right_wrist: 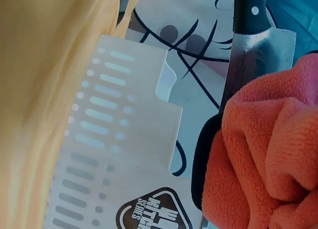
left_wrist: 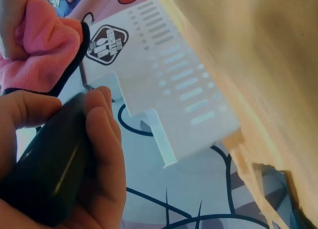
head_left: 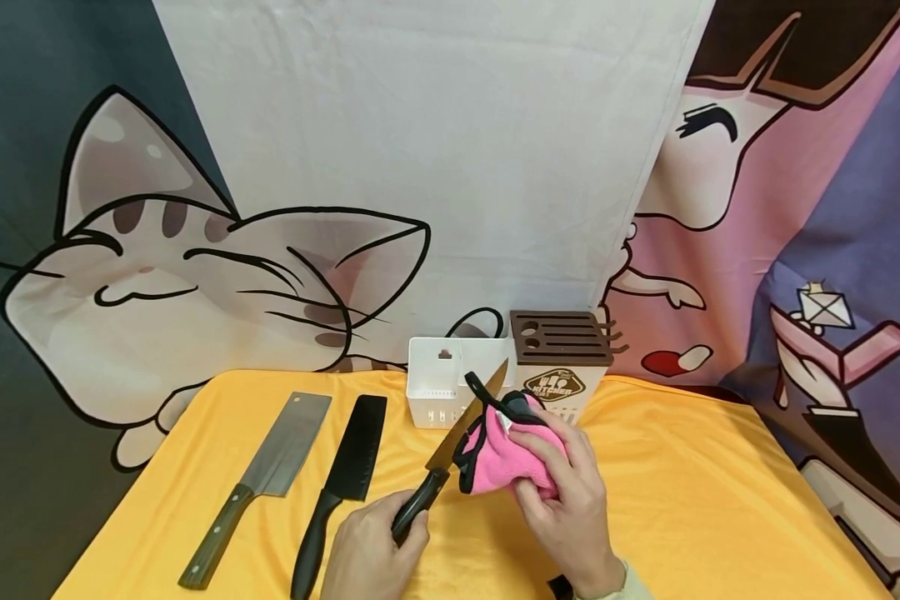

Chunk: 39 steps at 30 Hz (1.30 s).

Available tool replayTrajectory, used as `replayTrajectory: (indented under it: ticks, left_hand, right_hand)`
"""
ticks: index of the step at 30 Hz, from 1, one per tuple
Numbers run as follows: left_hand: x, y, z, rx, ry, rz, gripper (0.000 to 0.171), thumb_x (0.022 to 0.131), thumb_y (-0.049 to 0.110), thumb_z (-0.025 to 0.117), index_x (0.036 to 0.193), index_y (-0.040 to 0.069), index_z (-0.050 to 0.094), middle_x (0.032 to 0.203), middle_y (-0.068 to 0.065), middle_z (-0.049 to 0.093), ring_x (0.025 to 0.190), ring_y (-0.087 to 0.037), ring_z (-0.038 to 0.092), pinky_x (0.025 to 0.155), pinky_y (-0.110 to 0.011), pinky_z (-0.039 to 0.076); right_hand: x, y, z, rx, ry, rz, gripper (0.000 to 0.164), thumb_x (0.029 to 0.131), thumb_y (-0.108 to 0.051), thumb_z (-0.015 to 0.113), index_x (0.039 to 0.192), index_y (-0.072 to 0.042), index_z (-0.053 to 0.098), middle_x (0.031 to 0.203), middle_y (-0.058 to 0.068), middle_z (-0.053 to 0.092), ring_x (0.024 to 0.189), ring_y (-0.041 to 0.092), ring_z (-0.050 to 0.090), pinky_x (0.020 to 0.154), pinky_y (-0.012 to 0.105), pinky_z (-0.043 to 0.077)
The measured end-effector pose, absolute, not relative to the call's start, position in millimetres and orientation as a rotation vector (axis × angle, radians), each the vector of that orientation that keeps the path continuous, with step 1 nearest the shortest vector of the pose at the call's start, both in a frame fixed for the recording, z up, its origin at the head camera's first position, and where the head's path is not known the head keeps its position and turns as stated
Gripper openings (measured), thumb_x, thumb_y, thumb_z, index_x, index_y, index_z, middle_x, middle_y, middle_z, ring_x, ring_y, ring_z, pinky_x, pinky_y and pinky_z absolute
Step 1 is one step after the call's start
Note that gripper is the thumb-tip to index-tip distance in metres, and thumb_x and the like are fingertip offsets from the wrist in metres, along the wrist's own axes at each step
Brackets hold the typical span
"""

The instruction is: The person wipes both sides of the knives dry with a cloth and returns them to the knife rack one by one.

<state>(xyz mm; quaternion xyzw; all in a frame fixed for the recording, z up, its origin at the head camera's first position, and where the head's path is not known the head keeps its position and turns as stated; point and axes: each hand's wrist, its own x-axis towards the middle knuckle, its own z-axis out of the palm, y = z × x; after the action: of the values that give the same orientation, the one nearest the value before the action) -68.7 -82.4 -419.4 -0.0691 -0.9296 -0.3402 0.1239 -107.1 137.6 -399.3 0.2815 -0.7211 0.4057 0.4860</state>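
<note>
My left hand [head_left: 378, 546] grips the black handle of a kitchen knife [head_left: 417, 504], its blade slanting up and to the right. In the left wrist view the fingers wrap that dark handle [left_wrist: 54, 159]. My right hand [head_left: 570, 492] holds a bunched pink cloth [head_left: 513, 454] with black edging, right beside the blade. Seen from the right wrist, the cloth [right_wrist: 268, 154] overlaps part of the blade [right_wrist: 266, 55]. On the yellow tablecloth to the left lie a cleaver [head_left: 288, 446] with a greenish handle and a black knife [head_left: 356, 450].
Behind the hands stands a white knife holder [head_left: 431, 375] with a brown slotted top [head_left: 558, 335] and side hooks. A dark object [head_left: 560, 587] shows at the front edge by the right wrist. A printed cloth backdrop [head_left: 435, 150] hangs behind the yellow tablecloth [head_left: 690, 483].
</note>
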Motion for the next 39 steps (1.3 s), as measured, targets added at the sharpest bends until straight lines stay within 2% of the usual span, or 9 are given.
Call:
replayTrajectory:
  ticks: [5,11,22,25,28,31,36,39]
  left_hand:
    - [-70,-83,-420,-0.241,-2.720,-1.027,0.012,0.084,0.023,0.077,0.093,0.015,0.077,0.064,0.016,0.057,0.057,0.002,0.046,0.050,-0.019,0.035]
    - [-70,-82,-420,-0.257,-2.778,-1.117,0.016,0.086,0.026,0.077,0.092,0.012,0.076,0.057,0.017,0.047,0.051,0.002,0.041,0.047,-0.019,0.032]
    - [-71,-85,-420,-0.309,-2.774,-1.115,0.009,0.085,0.020,0.075,0.089,0.012,0.076,0.061,0.017,0.055,0.056,0.003,0.048,0.051,-0.020,0.039]
    - [-72,-85,-420,-0.314,-2.786,-1.089,0.007,0.084,0.018,0.076,0.089,0.012,0.075,0.060,0.017,0.052,0.056,0.002,0.047,0.052,-0.021,0.039]
    - [-73,-86,-421,-0.321,-2.801,-1.071,0.005,0.083,0.017,0.077,0.085,0.014,0.073,0.057,0.016,0.045,0.053,0.001,0.043,0.050,-0.021,0.036]
    - [-73,-87,-422,-0.325,-2.812,-1.079,0.013,0.083,0.016,0.078,0.077,0.017,0.067,0.055,0.015,0.038,0.051,0.000,0.039,0.048,-0.022,0.032]
    - [-73,-88,-423,-0.315,-2.822,-1.107,0.024,0.082,0.017,0.078,0.069,0.019,0.058,0.055,0.015,0.037,0.052,-0.001,0.038,0.048,-0.022,0.031]
    - [-73,-88,-423,-0.314,-2.827,-1.121,0.026,0.084,0.018,0.078,0.068,0.019,0.057,0.055,0.014,0.039,0.052,-0.001,0.039,0.048,-0.022,0.033]
  right_hand:
    - [-108,136,-403,0.758,-1.761,0.978,0.041,0.066,0.006,0.061,0.103,-0.003,0.074,0.120,0.024,0.064,0.110,0.035,0.057,0.104,0.026,0.040]
    - [-107,133,-402,0.826,-1.769,0.962,0.044,0.064,0.004,0.061,0.105,-0.004,0.074,0.120,0.023,0.064,0.108,0.035,0.057,0.104,0.026,0.040]
    - [-106,129,-400,1.006,-1.773,0.884,0.046,0.063,0.001,0.061,0.108,-0.005,0.073,0.121,0.023,0.063,0.107,0.035,0.058,0.106,0.029,0.039]
    - [-105,128,-400,1.051,-1.774,0.862,0.042,0.068,0.000,0.062,0.108,-0.005,0.073,0.122,0.023,0.063,0.108,0.036,0.058,0.106,0.030,0.040]
    - [-104,126,-398,1.103,-1.761,0.839,0.028,0.083,-0.004,0.063,0.108,-0.005,0.074,0.123,0.024,0.063,0.110,0.038,0.059,0.107,0.033,0.040]
    - [-104,124,-396,1.160,-1.742,0.826,0.024,0.088,-0.008,0.062,0.109,-0.004,0.074,0.124,0.025,0.063,0.112,0.039,0.059,0.105,0.036,0.042]
    - [-103,123,-395,1.207,-1.750,0.825,0.034,0.078,-0.005,0.063,0.110,-0.005,0.074,0.126,0.024,0.062,0.114,0.039,0.058,0.103,0.038,0.042]
    - [-101,123,-396,1.206,-1.782,0.825,0.037,0.076,-0.006,0.065,0.112,-0.007,0.073,0.127,0.023,0.061,0.115,0.038,0.058,0.105,0.037,0.041]
